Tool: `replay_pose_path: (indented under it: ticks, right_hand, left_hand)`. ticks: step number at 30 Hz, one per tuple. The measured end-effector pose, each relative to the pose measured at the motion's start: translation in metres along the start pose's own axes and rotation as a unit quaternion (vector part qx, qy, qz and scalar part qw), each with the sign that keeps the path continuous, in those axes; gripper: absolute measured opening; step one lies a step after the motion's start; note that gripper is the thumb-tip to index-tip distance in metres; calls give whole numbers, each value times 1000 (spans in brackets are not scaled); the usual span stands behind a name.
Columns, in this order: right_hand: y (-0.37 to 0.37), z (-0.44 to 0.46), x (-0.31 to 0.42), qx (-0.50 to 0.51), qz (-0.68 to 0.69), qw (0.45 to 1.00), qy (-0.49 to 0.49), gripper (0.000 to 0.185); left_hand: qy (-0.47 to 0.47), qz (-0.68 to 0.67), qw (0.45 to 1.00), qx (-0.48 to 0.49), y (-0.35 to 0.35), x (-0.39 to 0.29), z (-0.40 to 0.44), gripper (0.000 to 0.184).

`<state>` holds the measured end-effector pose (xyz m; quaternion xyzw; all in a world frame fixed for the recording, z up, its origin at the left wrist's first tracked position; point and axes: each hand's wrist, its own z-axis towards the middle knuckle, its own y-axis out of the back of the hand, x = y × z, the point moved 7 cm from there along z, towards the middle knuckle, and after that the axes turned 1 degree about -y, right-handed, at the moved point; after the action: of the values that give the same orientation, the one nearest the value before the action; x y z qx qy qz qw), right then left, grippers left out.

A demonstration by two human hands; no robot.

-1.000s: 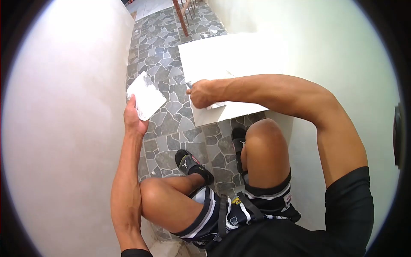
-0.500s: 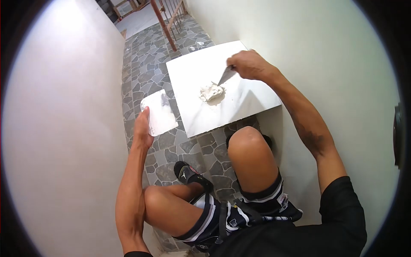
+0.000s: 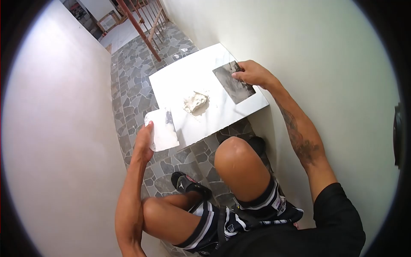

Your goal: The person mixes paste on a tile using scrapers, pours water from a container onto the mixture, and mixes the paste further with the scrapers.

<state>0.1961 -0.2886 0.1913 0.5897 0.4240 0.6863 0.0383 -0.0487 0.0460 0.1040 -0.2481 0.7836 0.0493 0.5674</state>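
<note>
My left hand [image 3: 144, 141] is closed on the edge of a white flat spreader [image 3: 164, 133] with a grey smear near its top right corner. It is held low beside the left edge of a white marble-look slab [image 3: 184, 75]. On the slab lies a lumpy mound of off-white putty [image 3: 196, 103]. My right hand [image 3: 253, 73] grips a dark, rectangular scraper blade [image 3: 233, 88], its broad face turned up and streaked with pale residue. The blade is over the slab's right part, apart from the putty; whether it touches the slab I cannot tell.
Pale walls [image 3: 64, 128] close in on both sides. Grey stone-pattern flooring [image 3: 132, 81] runs under the slab and ahead. A rust-coloured metal railing [image 3: 143, 32] stands beyond the slab. My knees [image 3: 235, 160] are close to its near edge.
My right hand has drawn the scraper away from the putty to the right and turned its broad face up. The white spreader is now nearer the slab and lower in view. The view has shifted slightly.
</note>
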Motion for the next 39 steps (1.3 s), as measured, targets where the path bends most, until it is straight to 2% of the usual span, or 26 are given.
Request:
replay_pose_path:
  ticks: [6,11,14,17,18,21,22,26,33,39]
  right_hand:
    - [-17,-15,1,18,233,970,-67,28]
    - [-41,-22,18,-25,357,934,19,32]
    - [-57,-38,40,-59,396,912,92,31]
    - [-65,-51,54,-115,328,928,137,27]
    - [-65,-57,63,-126,260,940,181,25]
    - [-68,-84,93,-160,177,911,337,31]
    - [-72,-88,101,-153,143,885,416,44]
    - [-87,-98,98,-90,75,893,434,54]
    - [-108,-91,61,-106,7,899,424,60]
    - [-110,-76,41,-103,1,906,410,59]
  left_hand:
    - [-46,-1,999,18,-13,-14,9,42]
    - [-19,-46,996,69,-61,-17,12,40]
    - [15,-81,995,51,-88,-15,9,37]
    - [43,-87,995,32,-108,-16,8,34]
    - [50,-90,994,30,-111,-16,10,34]
    - [65,-94,993,19,-119,-17,11,33]
    - [70,-94,993,15,-121,-19,10,33]
    - [68,-120,990,39,-127,-23,16,33]
    - [71,-78,994,13,-120,-19,19,34]
    - [64,-58,996,13,-103,-11,36,35]
